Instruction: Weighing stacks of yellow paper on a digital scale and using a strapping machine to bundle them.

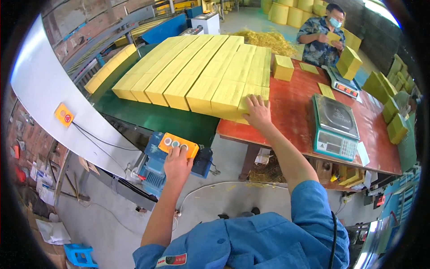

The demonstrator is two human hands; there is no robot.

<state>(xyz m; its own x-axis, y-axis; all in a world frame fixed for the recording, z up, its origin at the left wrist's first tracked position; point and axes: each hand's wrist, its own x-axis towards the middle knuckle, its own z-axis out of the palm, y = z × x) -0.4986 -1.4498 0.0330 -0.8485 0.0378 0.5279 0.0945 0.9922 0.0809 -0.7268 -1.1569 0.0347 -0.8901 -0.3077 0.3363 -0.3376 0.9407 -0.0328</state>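
Head view: left hand presses flat on the button box, gripping nothing. Right hand lies open on the nearest yellow block; a sudden belt start could jam blocks against the counter edge, pinching those fingers.

yellow blocks crowd belt, scale flanks bare tabletop

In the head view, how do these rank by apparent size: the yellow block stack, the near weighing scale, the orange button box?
1. Yellow block stack, under the right hand: largest.
2. Near weighing scale.
3. Orange button box, touched by the left hand: smallest, though nearest the camera.
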